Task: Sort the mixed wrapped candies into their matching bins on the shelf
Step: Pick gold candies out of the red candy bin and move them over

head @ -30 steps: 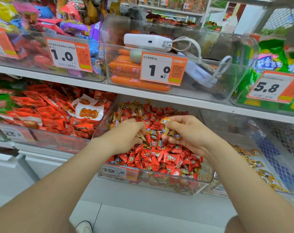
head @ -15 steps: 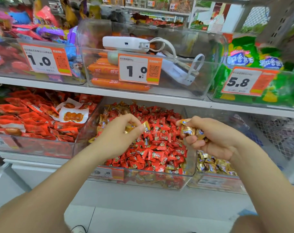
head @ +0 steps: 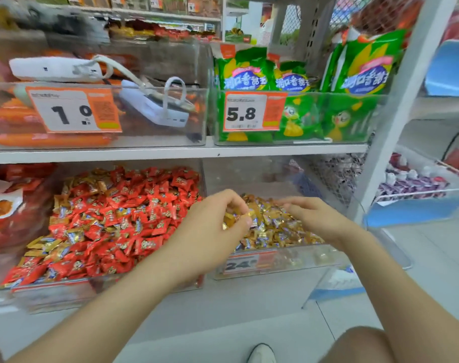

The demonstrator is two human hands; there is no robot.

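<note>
Price tags read "1.0", "5.8" and "24".

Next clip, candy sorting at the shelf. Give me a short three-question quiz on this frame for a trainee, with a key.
1. True or false: the left hand holds nothing.
2. Which price is on the tag in front of the green snack packets? A 1.0; B 5.8; C 24.
3. Fill in: the right hand hovers over the bin of ___-wrapped candies.
Key: 1 false, it pinches gold-wrapped candies. 2 B. 3 gold, the pile in the clear bin on the lower shelf.
</note>
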